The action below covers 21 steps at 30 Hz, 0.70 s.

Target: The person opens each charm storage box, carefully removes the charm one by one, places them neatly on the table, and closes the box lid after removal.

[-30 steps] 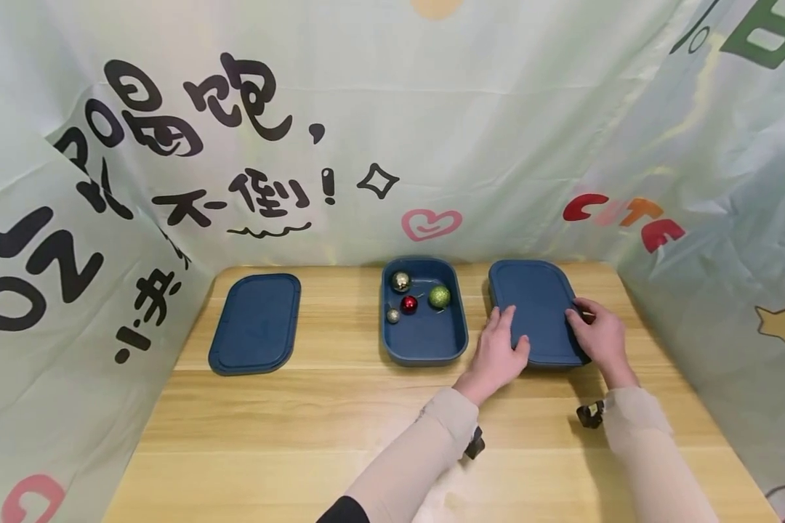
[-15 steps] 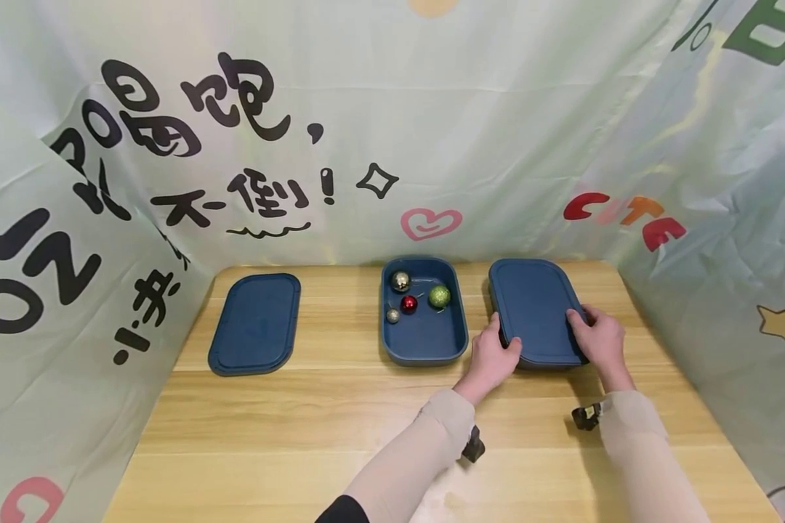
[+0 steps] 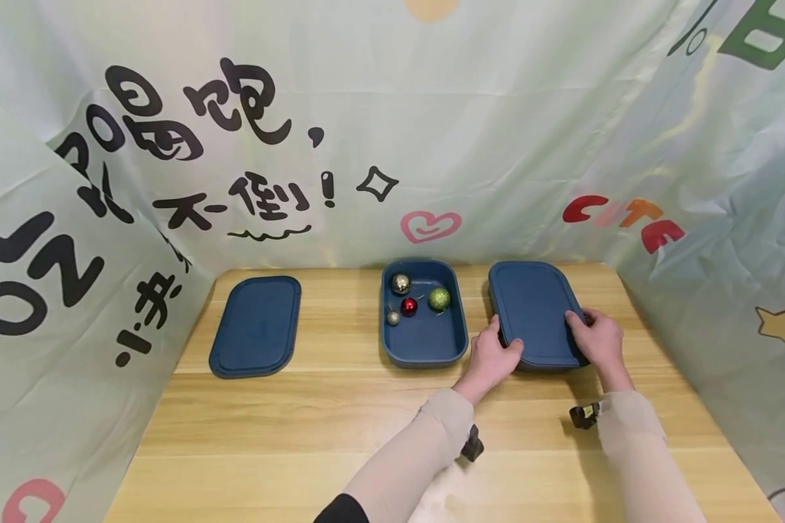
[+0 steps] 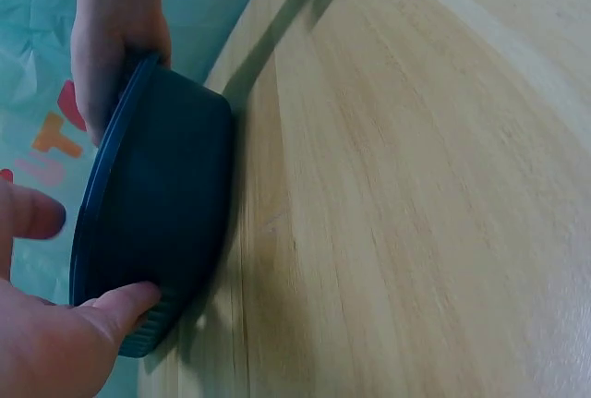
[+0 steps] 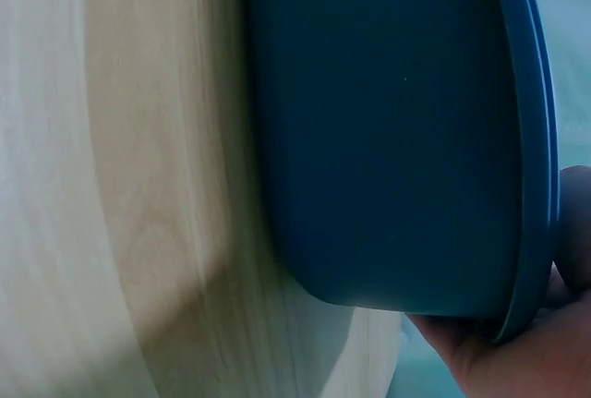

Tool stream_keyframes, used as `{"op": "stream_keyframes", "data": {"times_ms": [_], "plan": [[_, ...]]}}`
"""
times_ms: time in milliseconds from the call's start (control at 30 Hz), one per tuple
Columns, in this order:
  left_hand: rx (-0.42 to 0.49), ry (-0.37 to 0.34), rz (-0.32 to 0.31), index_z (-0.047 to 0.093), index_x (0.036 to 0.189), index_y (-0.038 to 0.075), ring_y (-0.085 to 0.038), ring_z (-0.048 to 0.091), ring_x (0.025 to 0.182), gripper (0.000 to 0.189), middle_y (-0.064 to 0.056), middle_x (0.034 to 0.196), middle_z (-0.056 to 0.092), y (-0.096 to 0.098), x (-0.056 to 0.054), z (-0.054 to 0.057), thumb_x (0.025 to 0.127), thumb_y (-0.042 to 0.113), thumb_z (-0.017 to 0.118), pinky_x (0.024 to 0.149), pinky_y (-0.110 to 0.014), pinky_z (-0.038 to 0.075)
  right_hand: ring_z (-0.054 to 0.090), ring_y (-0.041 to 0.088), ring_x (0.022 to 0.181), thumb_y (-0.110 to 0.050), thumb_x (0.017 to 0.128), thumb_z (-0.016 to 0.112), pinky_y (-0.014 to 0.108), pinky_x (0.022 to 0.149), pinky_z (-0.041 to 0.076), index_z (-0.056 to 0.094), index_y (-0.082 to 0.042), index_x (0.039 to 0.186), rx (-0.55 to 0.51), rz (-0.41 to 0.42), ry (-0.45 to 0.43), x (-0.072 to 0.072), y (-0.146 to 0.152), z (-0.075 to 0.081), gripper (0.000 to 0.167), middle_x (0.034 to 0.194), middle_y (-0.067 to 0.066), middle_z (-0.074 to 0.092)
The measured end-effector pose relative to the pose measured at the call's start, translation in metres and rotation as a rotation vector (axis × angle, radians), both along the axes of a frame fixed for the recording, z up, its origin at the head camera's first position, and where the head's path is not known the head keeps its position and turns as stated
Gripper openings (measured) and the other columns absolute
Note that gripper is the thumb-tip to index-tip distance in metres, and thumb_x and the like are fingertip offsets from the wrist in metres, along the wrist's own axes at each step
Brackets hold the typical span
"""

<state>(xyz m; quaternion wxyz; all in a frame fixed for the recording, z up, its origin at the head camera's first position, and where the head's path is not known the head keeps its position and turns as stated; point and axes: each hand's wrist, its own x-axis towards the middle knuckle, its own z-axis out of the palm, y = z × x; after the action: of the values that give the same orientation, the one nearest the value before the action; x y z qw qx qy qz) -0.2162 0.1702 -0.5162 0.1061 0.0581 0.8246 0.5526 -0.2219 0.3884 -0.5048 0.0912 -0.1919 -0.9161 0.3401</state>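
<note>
A dark blue lidded container point(image 3: 538, 312) stands on the table's right side, its lid point(image 5: 533, 139) lying along the rim above the container's side wall point(image 5: 388, 139). At its near left corner, my left hand point(image 3: 493, 359) grips the container, fingers against the side and thumb by the lid's edge. My right hand point(image 3: 600, 340) holds the right edge, thumb over the lid and fingers at the side below the rim. Whatever is inside is hidden. To the left is an uncovered blue container point(image 3: 425, 341) with a gold ball point(image 3: 400, 283), a red ball point(image 3: 408, 306), a green ball point(image 3: 439, 298) and a small silver ball point(image 3: 393, 317).
A second blue lid point(image 3: 255, 327) lies flat at the table's far left. Printed cloth point(image 3: 484, 145) hangs behind the wooden table point(image 3: 288, 450) and along both sides. Each wrist carries a small black camera.
My left hand has shifted from over the lid's left edge down to the container's near left corner. The right hand stays at the right edge, and the balls have not moved.
</note>
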Motion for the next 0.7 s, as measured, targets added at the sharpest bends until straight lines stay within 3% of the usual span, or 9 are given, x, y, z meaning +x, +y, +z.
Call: {"op": "stream_keyframes", "data": {"times_ms": [267,700], "plan": [[-0.021,-0.013,-0.043,0.038,0.165,0.014,-0.022,0.05,0.149,0.08,-0.004,0.161,0.053,-0.0032,-0.0016,0.0021,0.094,0.041,0.064,0.116,-0.032,0.047,0.054,0.058,0.126,-0.042,0.11,0.047,0.064,0.108,0.043,0.051,0.017,0.144,0.015,0.053,-0.022,0.0004,0.0029,-0.0013,0.067,0.135,0.042,0.057],[-0.005,-0.05,-0.026,0.038,0.165,0.011,-0.021,0.047,0.151,0.084,-0.003,0.162,0.051,-0.0008,-0.0028,0.004,0.093,0.046,0.065,0.117,-0.032,0.046,0.054,0.057,0.126,-0.043,0.11,0.045,0.064,0.107,0.044,0.049,0.016,0.146,-0.015,0.051,-0.018,0.001,0.0038,-0.0016,0.069,0.137,0.042,0.056]]}}
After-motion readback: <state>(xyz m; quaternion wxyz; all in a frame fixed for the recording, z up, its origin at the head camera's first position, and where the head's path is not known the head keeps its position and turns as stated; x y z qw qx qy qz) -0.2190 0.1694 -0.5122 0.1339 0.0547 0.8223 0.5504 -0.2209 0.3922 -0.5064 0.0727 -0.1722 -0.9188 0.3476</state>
